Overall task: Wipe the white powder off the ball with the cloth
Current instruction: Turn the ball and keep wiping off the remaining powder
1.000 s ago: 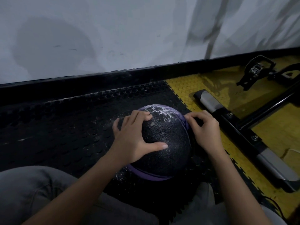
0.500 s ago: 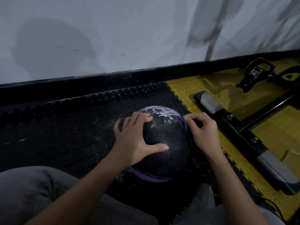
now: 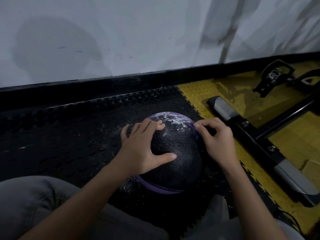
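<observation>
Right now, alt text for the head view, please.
A black-and-purple ball sits on a dark mat, with white powder on its far top. The left hand rests spread on it; the right hand pinches a dark cloth at its right edge.

Black-and-purple ball (image 3: pixel 178 149) wears white powder (image 3: pixel 173 119) on top.

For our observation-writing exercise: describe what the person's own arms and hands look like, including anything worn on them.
The left forearm and right forearm are bare to the frame's edge; no sleeves show. The left hand and right hand wear no gloves, and no ring, watch or bracelet is visible. Plain grey fabric trousers cover the legs below.
</observation>
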`<control>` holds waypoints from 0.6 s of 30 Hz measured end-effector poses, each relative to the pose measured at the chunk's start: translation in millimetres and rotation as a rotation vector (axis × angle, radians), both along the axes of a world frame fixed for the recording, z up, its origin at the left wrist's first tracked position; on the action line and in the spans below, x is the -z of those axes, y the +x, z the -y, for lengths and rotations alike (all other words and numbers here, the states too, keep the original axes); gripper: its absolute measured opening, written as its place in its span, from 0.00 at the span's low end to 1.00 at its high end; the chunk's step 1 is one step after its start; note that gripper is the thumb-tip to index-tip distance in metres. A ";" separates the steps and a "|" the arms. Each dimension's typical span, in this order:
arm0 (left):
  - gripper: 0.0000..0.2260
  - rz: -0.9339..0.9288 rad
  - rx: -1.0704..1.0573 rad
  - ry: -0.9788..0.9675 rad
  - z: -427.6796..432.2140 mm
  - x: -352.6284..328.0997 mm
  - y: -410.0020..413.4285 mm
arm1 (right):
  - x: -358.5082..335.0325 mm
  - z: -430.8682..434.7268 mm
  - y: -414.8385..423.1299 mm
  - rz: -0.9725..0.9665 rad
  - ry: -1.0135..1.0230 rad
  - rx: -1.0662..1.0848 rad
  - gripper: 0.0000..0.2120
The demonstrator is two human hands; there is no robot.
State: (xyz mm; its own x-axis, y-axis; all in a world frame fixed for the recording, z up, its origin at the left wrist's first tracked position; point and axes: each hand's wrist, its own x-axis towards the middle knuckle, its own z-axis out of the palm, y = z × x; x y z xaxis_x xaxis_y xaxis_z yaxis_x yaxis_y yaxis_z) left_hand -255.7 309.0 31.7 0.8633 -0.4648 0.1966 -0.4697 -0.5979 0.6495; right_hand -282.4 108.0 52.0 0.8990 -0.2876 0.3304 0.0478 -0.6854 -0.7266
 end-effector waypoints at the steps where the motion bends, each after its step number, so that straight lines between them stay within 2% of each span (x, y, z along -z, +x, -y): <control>1: 0.37 0.005 0.003 0.004 -0.9 -0.1 -0.3 | -0.1 -8.2 -4.0 0.034 -0.062 -0.030 0.05; 2: 0.37 0.008 0.001 0.008 -1.7 -0.1 -0.4 | 1.4 -17.3 -7.7 0.069 -0.161 -0.056 0.03; 5: 0.37 0.009 0.008 0.022 -3.4 0.9 -0.7 | 2.0 -38.1 -14.9 0.140 -0.453 -0.086 0.09; 6: 0.37 0.012 0.014 0.020 -3.7 0.9 -0.8 | 1.2 -35.9 -12.6 0.136 -0.449 -0.074 0.08; 8: 0.37 0.007 0.026 0.011 -3.6 0.1 -1.5 | 1.1 -20.9 -5.3 0.082 -0.314 -0.012 0.04; 10: 0.36 0.009 0.037 -0.007 -1.4 0.6 -2.7 | -0.7 -4.4 -1.0 0.014 -0.123 0.024 0.10; 11: 0.36 0.014 0.042 -0.016 0.4 1.1 -3.9 | -1.2 -1.2 -2.1 0.011 -0.091 0.023 0.11; 13: 0.36 0.033 0.038 -0.022 3.6 3.5 -6.4 | -2.2 -11.0 -8.2 0.049 -0.140 -0.006 0.08; 15: 0.35 0.046 0.021 -0.032 4.3 5.7 -9.4 | 1.1 -26.9 -17.0 0.094 -0.281 -0.045 0.04; 18: 0.33 0.056 0.009 -0.043 1.8 8.2 -12.4 | 0.8 -40.8 -23.4 0.127 -0.449 -0.094 0.08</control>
State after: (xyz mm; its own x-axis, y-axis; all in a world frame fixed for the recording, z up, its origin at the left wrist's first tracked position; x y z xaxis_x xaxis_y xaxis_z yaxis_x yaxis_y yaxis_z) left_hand -268.1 307.2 23.5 0.8460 -0.4627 0.2650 -0.5118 -0.5651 0.6471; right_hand -305.8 148.8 51.2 0.8587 -0.0106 0.5123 0.1941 -0.9186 -0.3442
